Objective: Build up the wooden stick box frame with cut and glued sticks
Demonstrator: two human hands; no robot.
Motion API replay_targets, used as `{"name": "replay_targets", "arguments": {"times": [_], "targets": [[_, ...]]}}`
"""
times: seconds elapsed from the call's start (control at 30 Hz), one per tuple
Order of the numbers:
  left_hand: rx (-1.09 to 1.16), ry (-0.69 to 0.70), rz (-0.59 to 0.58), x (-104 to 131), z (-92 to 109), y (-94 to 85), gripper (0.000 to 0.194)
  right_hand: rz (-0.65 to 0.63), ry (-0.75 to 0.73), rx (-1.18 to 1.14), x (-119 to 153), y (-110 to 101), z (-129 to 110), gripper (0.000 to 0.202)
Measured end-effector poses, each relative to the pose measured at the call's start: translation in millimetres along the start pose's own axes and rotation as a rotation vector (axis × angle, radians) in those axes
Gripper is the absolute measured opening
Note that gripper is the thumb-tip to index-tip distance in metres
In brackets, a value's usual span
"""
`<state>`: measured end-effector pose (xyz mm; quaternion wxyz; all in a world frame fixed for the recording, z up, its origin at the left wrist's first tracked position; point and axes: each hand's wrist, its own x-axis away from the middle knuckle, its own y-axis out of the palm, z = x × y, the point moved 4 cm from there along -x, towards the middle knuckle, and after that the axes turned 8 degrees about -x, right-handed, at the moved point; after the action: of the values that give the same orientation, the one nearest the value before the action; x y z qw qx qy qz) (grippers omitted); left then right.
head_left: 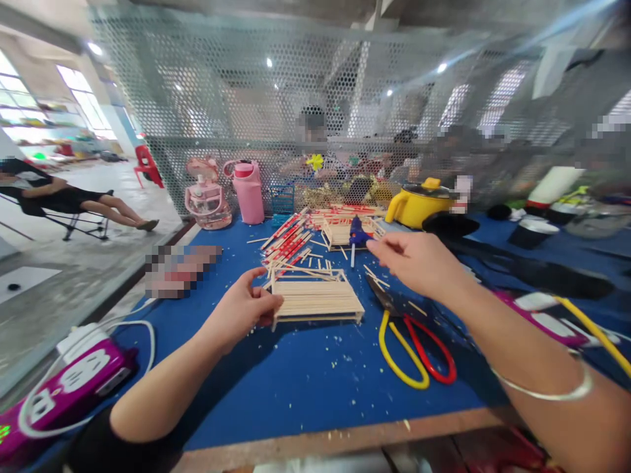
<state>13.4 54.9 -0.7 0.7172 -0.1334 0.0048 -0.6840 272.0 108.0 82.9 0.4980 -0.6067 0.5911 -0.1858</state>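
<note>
The fingers of the left hand (249, 303) pinch the near-left corner of a small frame of pale sticks (315, 299), thumb on its end; taking that frame as the dial's centre, the hand sits at 9 o'clock. Gripping only the end probably keeps the light piece steady and leaves its slatted top uncovered. At 1 o'clock, the fingers of the right hand (411, 263) appear closed on the handle of a blue glue gun (359, 231), from which a white stick points towards 6 o'clock. The gun is held apart from the near frame, perhaps to keep its hot end off the sticks and the other hand.

Just beyond, between 12 and 1, stands a second stick frame (335, 235), partly behind the gun. Sticks in red-and-white wrapping (288, 246) lie at 11 o'clock, likely within easy reach of the left hand. At 4 o'clock, scissors (388, 303) rest on the blue surface (296, 387), loops towards the wearer, which would suit a quick pick-up.
</note>
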Motion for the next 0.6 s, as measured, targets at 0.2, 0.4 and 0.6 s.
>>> {"name": "replay_targets", "arguments": {"times": [0.2, 0.4, 0.6], "targets": [[-0.195, -0.098, -0.104, 7, -1, 1.4, 0.09, -0.444, 0.12, 0.344, 76, 15, 23, 0.034], [-0.202, -0.011, -0.123, 3, -6, 2.7, 0.098, -0.435, 0.184, 0.209, 95, 30, 54, 0.035], [-0.194, 0.009, -0.095, -15, -9, -13.8, 0.094, -0.348, 0.242, 0.14, 107, 14, 65, 0.041]]}}
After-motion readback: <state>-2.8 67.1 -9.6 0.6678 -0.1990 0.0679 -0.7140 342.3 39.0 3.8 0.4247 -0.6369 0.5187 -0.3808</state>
